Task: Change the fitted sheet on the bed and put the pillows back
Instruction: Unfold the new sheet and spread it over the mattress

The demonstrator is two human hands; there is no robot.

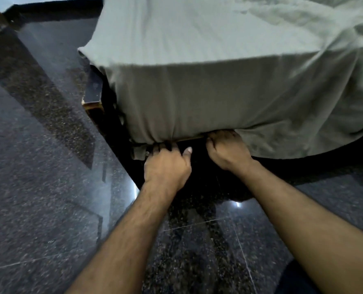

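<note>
A pale grey-green fitted sheet (208, 66) covers the mattress and hangs down its near end. Both my hands are at the sheet's lower hem, under the mattress edge. My left hand (166, 164) grips the bunched hem near the left corner, fingers curled into the cloth, thumb out. My right hand (226, 148) has its fingers curled under the hem just to the right, fingertips hidden by cloth. To the right, the sheet hangs loose and rumpled (316, 124). No pillows are in view.
The dark bed frame (94, 92) juts out at the left corner below the mattress. Glossy black speckled floor tiles (38, 187) surround the bed. A dark skirting and wall foot run along the far left.
</note>
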